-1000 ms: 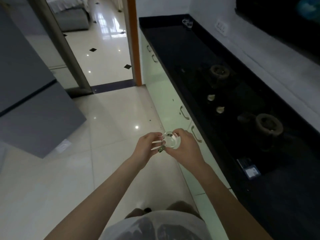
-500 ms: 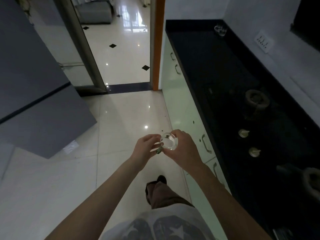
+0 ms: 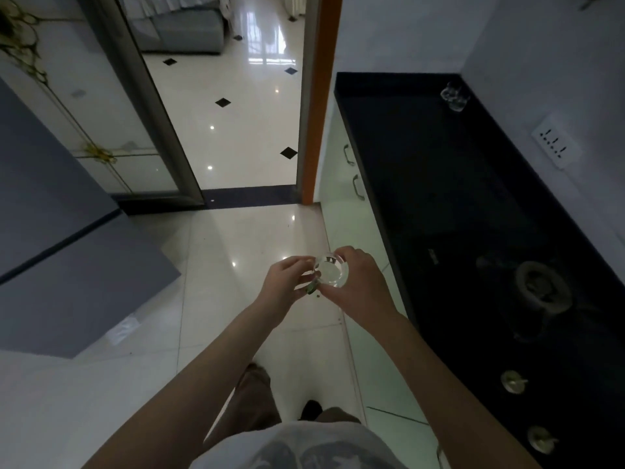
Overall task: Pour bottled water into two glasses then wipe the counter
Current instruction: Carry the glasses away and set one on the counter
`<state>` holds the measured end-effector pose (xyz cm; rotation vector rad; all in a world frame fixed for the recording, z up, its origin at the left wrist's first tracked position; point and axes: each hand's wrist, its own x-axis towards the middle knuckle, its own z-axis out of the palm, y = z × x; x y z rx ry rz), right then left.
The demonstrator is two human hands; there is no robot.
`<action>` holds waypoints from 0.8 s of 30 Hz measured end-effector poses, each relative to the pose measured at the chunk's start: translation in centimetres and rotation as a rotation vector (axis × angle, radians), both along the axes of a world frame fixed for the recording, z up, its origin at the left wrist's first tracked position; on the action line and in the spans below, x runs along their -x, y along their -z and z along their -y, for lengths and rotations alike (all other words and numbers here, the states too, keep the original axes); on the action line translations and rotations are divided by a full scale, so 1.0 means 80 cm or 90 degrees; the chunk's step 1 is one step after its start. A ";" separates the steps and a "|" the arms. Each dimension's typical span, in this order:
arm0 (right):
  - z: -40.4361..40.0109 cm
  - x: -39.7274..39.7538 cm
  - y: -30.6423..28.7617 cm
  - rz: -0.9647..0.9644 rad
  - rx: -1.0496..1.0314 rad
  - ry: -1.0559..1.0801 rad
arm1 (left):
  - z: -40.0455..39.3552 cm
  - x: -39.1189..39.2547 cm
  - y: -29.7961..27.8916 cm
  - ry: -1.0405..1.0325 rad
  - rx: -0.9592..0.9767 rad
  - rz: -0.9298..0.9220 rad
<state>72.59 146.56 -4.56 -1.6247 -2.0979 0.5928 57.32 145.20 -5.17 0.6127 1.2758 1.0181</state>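
I hold a clear round container (image 3: pixel 331 274), seen from above, in front of me over the floor. It looks like the water bottle, but I cannot tell for certain. My right hand (image 3: pixel 360 287) is wrapped around its right side. My left hand (image 3: pixel 285 282) touches its left side, and a small green piece (image 3: pixel 311 288), perhaps a cap, sits between the fingers. Two clear glasses (image 3: pixel 455 96) stand close together at the far end of the black counter (image 3: pixel 422 170), well away from both hands.
A gas burner (image 3: pixel 541 286) and two knobs (image 3: pixel 512 380) sit on the counter to my right. A wall socket (image 3: pixel 554 143) is above it. A grey appliance (image 3: pixel 67 265) stands on the left. An open doorway (image 3: pixel 243 113) lies ahead.
I have walked forward along the counter, so the burners have slid back toward me and the glasses are nearer. Both hands keep the same hold on the clear container.
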 end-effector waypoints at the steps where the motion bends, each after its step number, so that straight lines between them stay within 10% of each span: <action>1: -0.016 0.006 0.004 -0.003 0.004 0.008 | -0.019 0.007 0.003 -0.002 0.012 0.014; 24: -0.380 0.107 -0.013 -0.063 0.035 0.323 | -0.485 0.084 0.008 0.306 0.039 0.019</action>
